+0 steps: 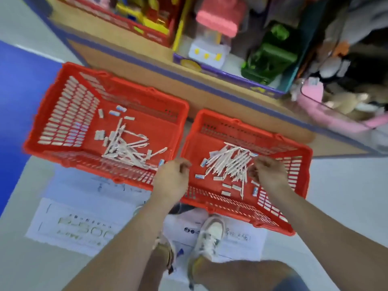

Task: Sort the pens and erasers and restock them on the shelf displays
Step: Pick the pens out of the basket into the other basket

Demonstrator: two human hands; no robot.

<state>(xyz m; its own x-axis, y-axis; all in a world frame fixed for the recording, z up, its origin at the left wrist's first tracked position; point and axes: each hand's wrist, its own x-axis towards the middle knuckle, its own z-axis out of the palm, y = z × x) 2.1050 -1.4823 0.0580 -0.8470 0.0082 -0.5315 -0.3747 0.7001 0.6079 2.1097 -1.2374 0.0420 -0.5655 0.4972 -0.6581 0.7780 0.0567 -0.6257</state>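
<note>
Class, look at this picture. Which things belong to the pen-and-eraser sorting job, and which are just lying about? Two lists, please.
Belong to the job:
left basket
right basket
pens
erasers
left hand
right hand

Just lying about:
paper sheets on the floor
green toy on the shelf
pink toy on the shelf
shoe

The left basket (67,114) and right basket (294,171) are showing red moulded plastic, slightly glossy, with slotted walls. The pens (228,162) are looking like smooth white plastic. Printed paper sheets (69,225) are lying matt on the smooth floor (21,259).
</note>
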